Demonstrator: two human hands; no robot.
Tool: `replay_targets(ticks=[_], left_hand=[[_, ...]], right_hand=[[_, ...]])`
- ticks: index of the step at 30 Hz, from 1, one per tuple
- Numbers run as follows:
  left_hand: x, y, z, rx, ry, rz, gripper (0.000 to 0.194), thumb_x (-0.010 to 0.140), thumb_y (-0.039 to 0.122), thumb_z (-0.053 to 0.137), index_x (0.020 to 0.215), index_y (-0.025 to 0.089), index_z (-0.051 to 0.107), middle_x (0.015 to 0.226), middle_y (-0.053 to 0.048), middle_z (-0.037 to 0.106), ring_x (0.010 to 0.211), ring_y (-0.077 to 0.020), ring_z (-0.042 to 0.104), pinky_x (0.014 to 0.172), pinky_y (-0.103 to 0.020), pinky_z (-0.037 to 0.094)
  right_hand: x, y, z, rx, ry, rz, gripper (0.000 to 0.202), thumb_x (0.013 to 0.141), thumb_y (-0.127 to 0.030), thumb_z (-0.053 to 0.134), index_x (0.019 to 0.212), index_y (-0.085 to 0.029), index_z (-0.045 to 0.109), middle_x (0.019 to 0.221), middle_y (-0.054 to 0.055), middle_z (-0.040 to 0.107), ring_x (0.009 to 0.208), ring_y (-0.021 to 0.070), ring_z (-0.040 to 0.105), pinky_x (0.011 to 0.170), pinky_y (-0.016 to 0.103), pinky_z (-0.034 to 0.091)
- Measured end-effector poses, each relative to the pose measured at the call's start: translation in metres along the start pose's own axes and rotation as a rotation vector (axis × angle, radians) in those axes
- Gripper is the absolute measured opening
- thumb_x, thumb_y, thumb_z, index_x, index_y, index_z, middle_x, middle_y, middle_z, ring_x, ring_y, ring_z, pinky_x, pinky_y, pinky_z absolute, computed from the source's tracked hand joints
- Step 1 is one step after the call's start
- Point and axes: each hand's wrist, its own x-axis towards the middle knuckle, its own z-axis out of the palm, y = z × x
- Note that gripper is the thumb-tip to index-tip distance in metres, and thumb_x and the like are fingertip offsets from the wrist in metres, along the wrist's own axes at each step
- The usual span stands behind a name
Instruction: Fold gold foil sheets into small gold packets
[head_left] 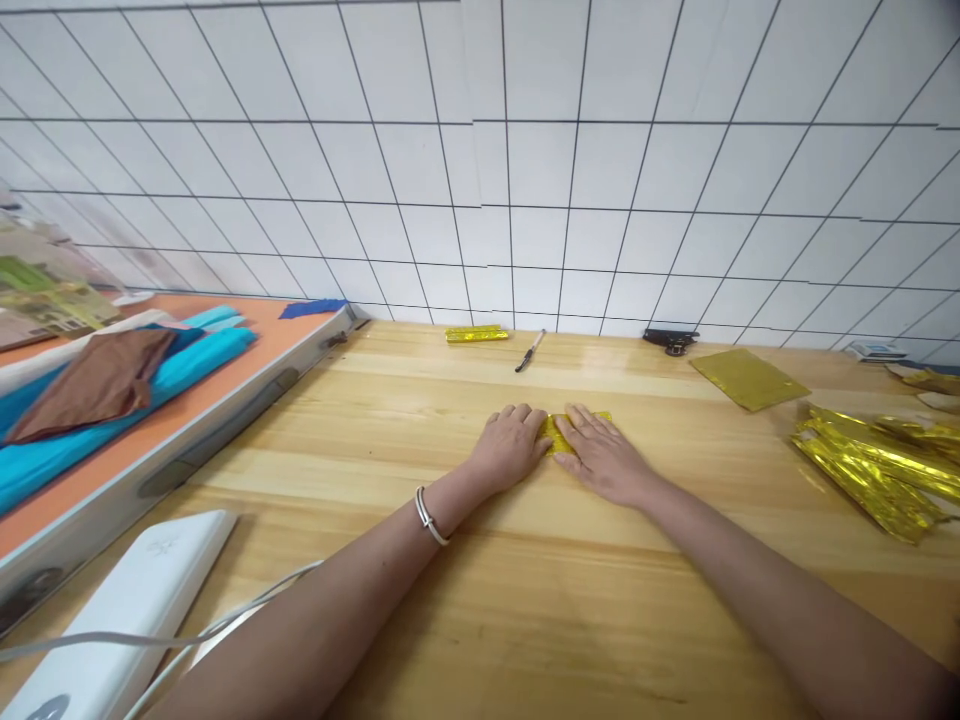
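Observation:
A small piece of shiny gold foil [557, 436] lies on the wooden table, partly covered by both hands. My left hand [511, 447] bends its fingers down over the foil's left end, thumb at the near edge; the fingertips are partly hidden. Flat across the foil's right part rests my right hand [604, 455], its fingers stretched out and pressing on it. A corner of the foil shows beyond the right fingers.
A gold strip [477, 334], a pen [531, 351] and a black clip-like item [671, 341] lie near the tiled wall. At right are a flat gold sheet [750, 379] and crumpled gold foil [874, 465]. A white power strip [142, 600] with cables and an orange surface [202, 400] with cloths stand left.

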Motion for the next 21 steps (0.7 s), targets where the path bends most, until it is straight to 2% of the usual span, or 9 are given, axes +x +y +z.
replay_targets(ticks=[7, 13, 21], left_hand=[[-0.006, -0.008, 0.000, -0.023, 0.025, 0.002, 0.045, 0.089, 0.050, 0.040, 0.128, 0.028, 0.042, 0.119, -0.007, 0.050, 0.107, -0.0249, 0.044, 0.090, -0.040, 0.036], [-0.007, -0.016, 0.002, -0.015, 0.023, 0.026, 0.057, 0.087, 0.058, 0.038, 0.135, 0.028, 0.036, 0.135, -0.007, 0.042, 0.120, -0.0277, 0.037, 0.097, -0.042, 0.031], [-0.008, -0.026, 0.001, -0.053, 0.009, 0.069, 0.071, 0.079, 0.066, 0.044, 0.137, 0.026, 0.033, 0.141, -0.006, 0.038, 0.124, -0.0290, 0.035, 0.102, -0.044, 0.029]], right_hand=[[-0.017, 0.032, -0.002, -0.069, 0.023, 0.108, 0.067, 0.091, -0.057, 0.014, 0.146, -0.019, 0.018, 0.152, 0.008, 0.018, 0.139, 0.0226, 0.014, 0.110, 0.042, 0.019], [-0.021, 0.034, -0.003, -0.085, 0.082, 0.165, 0.068, 0.091, -0.058, 0.016, 0.144, -0.016, 0.023, 0.150, 0.009, 0.025, 0.138, 0.0232, 0.018, 0.110, 0.041, 0.020], [-0.019, 0.045, 0.001, -0.017, 0.111, 0.165, 0.069, 0.088, -0.054, 0.030, 0.144, -0.014, 0.023, 0.147, 0.012, 0.030, 0.136, 0.0270, 0.025, 0.108, 0.044, 0.026]])
